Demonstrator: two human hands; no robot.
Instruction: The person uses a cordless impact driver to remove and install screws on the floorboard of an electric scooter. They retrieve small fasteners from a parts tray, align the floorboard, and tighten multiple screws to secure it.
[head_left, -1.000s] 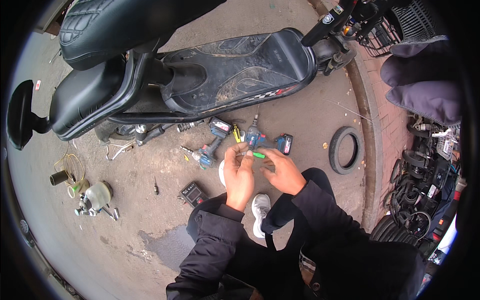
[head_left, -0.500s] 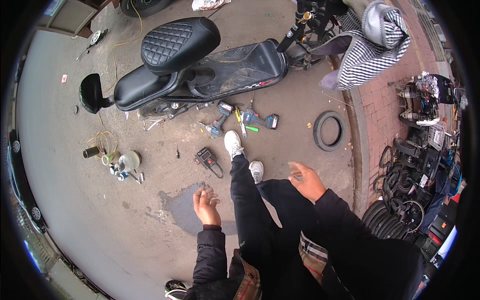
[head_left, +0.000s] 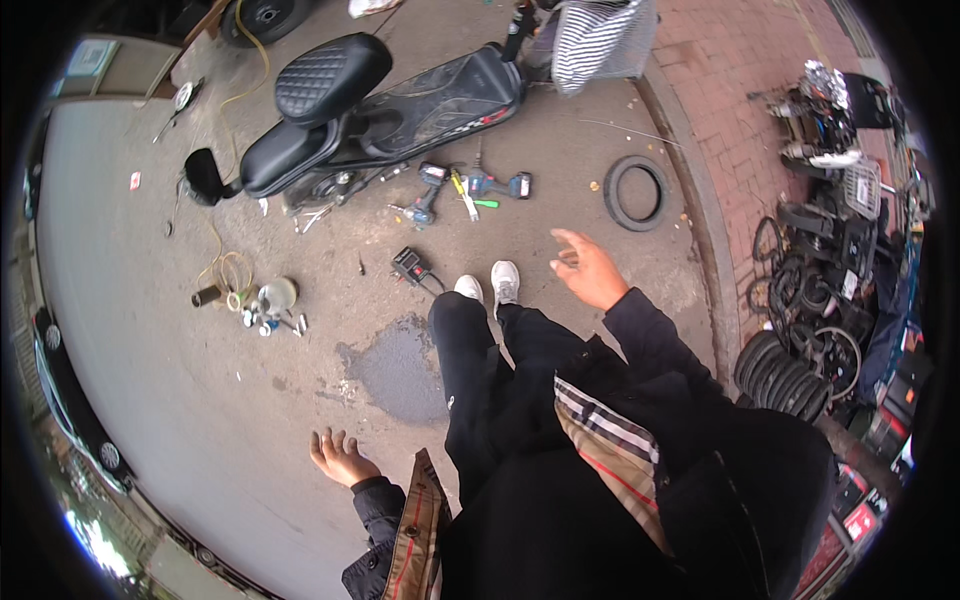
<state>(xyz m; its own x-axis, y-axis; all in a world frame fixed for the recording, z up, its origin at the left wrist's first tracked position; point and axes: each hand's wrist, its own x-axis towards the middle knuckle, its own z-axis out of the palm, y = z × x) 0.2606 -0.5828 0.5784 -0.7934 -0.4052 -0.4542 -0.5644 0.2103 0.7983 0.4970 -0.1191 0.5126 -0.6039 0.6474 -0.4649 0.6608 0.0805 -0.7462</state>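
My left hand (head_left: pixel 342 457) hangs over bare pavement at the lower left, fingers apart and holding nothing. Out in front of my right leg, my right hand (head_left: pixel 590 270) is empty too, its fingers loosely spread. The nearest thing to it in the view is a loose black tyre (head_left: pixel 636 193) lying flat on the ground. A black electric scooter (head_left: pixel 440 100) with a quilted seat (head_left: pixel 333 78) stands ahead, out of reach of both hands. Between it and my shoes lie two cordless power tools (head_left: pixel 424 195) (head_left: pixel 500 185), a green-handled screwdriver (head_left: pixel 485 203) and a black handheld device (head_left: pixel 411 265) with a cable.
A pale round container (head_left: pixel 278 294), a dark cylinder (head_left: pixel 206 296) and a coiled yellow hose (head_left: pixel 235 268) sit to the left. A kerb (head_left: pixel 700 200) borders brick paving on the right, where stacked tyres (head_left: pixel 775 375) and scooter parts are piled. Dark cars stand along the far left.
My left hand has dropped down and to the left, while the right has lifted a little. My feet have shifted, the right shoe now farther forward. The scooter and tools appear farther off.
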